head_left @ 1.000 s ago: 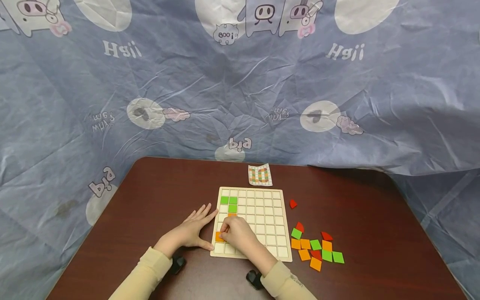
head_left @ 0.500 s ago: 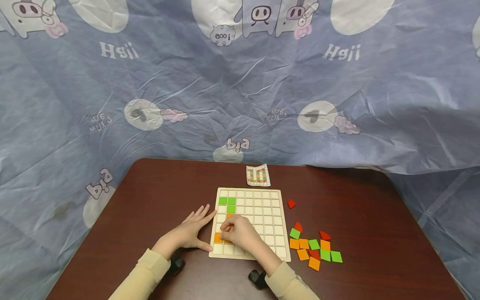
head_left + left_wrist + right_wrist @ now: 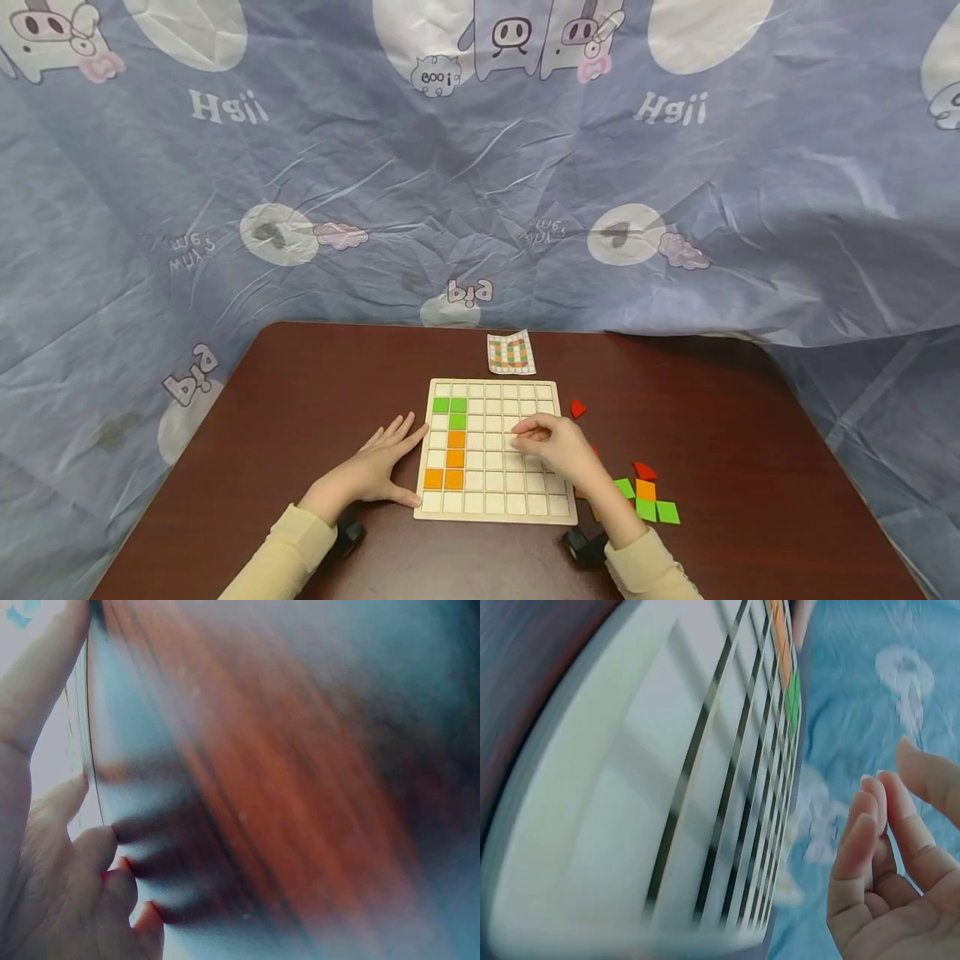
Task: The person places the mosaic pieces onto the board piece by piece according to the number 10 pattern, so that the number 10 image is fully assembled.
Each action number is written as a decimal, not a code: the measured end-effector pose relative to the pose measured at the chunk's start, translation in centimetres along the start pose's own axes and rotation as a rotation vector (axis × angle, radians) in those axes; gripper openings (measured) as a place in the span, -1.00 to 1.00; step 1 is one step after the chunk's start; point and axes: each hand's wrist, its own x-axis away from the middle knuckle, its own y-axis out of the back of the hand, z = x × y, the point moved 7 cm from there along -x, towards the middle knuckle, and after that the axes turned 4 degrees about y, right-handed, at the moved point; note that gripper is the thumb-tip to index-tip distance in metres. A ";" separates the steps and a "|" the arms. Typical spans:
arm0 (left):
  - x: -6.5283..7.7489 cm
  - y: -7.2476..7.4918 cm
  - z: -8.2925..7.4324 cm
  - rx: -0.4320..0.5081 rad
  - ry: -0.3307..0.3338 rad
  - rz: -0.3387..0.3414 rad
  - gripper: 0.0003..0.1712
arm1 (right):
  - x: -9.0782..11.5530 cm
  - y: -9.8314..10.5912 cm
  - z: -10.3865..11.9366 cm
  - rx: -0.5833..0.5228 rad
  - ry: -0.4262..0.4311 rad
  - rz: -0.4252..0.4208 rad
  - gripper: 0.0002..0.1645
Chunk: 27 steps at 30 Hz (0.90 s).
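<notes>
A pale wooden grid board [image 3: 496, 503] lies on the table. Three green tiles [image 3: 458, 421] sit in its upper left cells, and several orange tiles [image 3: 455, 458] are below them in the left columns. My left hand [image 3: 367, 473] lies with spread fingers on the table, thumb and index fingertip at the board's left edge; the left wrist view also shows this hand [image 3: 64, 889] along that edge. Over the right part of the board hovers my right hand [image 3: 561, 450]. Its fingers [image 3: 922, 847] are loosely bent in the right wrist view, thumb apart, with nothing between them.
To the board's right lie loose green tiles [image 3: 667, 512], an orange tile [image 3: 645, 490] and red rounded pieces [image 3: 643, 471], partly hidden by my right forearm. A small patterned paper card [image 3: 512, 353] lies behind the board. A printed blue cloth [image 3: 420, 167] hangs behind the table.
My right hand has left the board's lower left cells and moved right, fingers now empty. Orange tiles it covered are now in full view. The left hand has stayed at the board's edge.
</notes>
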 end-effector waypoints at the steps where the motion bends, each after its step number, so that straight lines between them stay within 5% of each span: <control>1: 0.0 0.0 0.0 -0.001 0.000 0.001 0.33 | 0.2 0.8 -0.6 0.003 -0.018 -0.012 -0.81; 12: 0.0 0.0 0.0 0.003 -0.008 -0.003 0.33 | 3.4 7.2 -6.3 -0.003 -0.135 -0.057 -0.67; 18: 0.1 0.1 -0.1 0.006 -0.010 -0.005 0.32 | 4.6 8.2 -7.8 0.019 -0.167 -0.029 -0.65; 27: 0.3 0.1 -0.3 0.007 -0.002 0.007 0.31 | 5.6 8.0 -8.0 0.077 -0.096 0.063 -0.62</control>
